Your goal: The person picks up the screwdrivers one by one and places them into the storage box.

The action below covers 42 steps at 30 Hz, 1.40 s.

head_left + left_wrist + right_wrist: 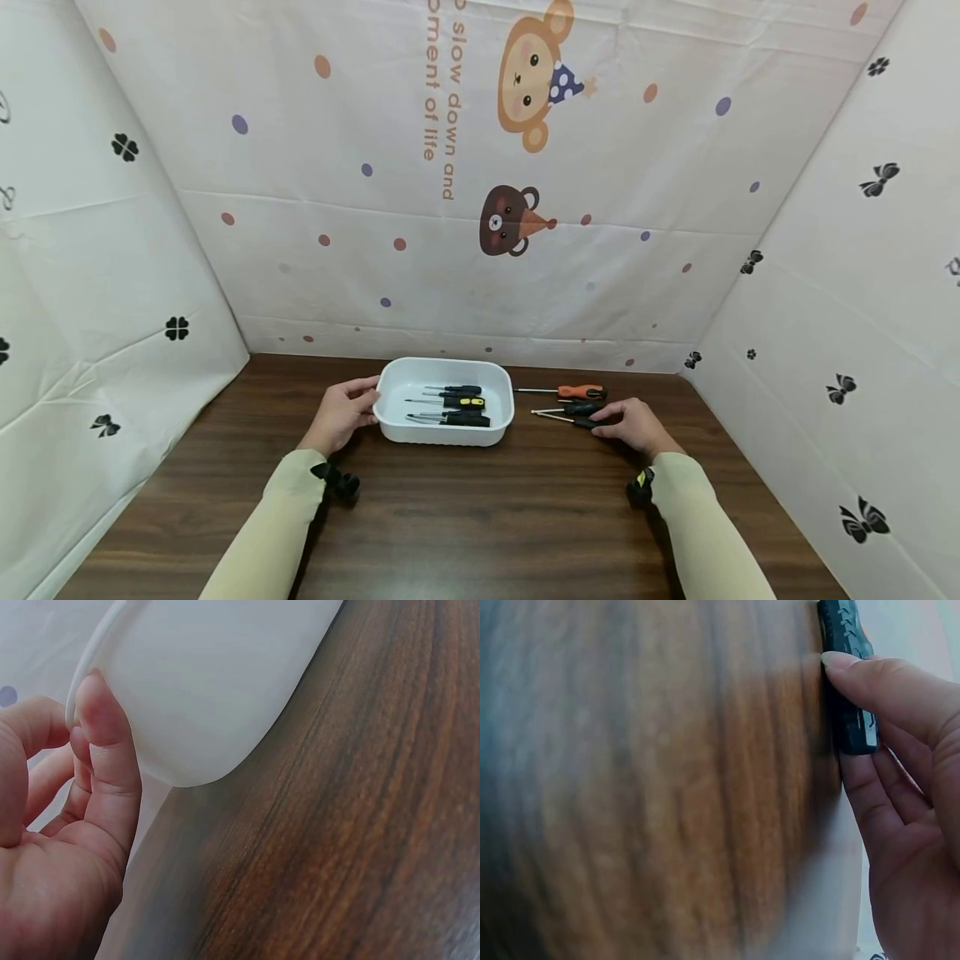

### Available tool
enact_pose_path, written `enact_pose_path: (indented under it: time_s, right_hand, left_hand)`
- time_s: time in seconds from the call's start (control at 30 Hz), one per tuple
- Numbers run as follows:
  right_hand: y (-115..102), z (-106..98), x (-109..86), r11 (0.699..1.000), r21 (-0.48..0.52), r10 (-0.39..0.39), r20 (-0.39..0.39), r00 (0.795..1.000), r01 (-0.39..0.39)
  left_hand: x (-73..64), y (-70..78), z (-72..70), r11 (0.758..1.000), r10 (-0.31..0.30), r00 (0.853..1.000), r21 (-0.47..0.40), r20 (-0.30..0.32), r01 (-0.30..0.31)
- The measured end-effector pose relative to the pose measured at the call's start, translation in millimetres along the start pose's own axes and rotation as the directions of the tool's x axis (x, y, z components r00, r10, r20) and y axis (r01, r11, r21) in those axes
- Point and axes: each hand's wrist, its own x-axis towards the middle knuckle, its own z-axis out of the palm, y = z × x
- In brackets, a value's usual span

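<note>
Pale sleeves (258, 529) nearest, before the white tray (442, 434). Left hand (341, 415) pinches the tray's left rim; right hand (632, 427) pinches a black screwdriver (852, 727) by its handle, right of the tray (orange screwdriver (581, 391) farther back, same side). More screwdrivers (467, 420) lie inside the tray.

Cloth (420, 275): bright, evenly lit.
Table (487, 533): soft sheen at near middle, head view; streaky blur, right wrist view.
Sleeves (266, 525): dark shadow along inner edges.
Box (217, 682): pale, hazy, left wrist view.
</note>
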Motion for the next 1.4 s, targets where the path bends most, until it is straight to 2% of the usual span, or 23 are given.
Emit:
enact_pose_path:
  time_s: [0.2,0.63,0.93,1.07,1.4]
  right_hand:
    - [0,1,2.6,1.000,-0.021,0.019,0.003,1.000,-0.019]
    - [0,1,-3.9,0.997,0.015,0.075,0.002,0.997,-0.075]
    - [-5,1,-7.7,0.996,0.026,0.084,0.005,0.996,-0.084]
    - [-5,1,-7.1,0.998,0.015,0.065,0.004,0.998,-0.065]
    - [-4,3,-6.0,0.997,0.040,0.068,-0.012,0.998,-0.068]
  left_hand:
    - [-1.9,2.2,-0.9,1.000,-0.001,1.000,0.004,-0.004,0.002]
    - [-4.8,5.3,2.8,1.000,0.002,1.000,-0.006,0.006,-0.002]
    - [-3.0,2.4,4.0,1.000,-0.019,1.000,-0.002,0.004,0.019]
    - [-2.5,1.6,2.4,1.000,-0.020,1.000,-0.002,0.000,0.020]
    - [-0.2,0.4,0.6,1.000,0.014,1.000,-0.010,-0.004,-0.014]
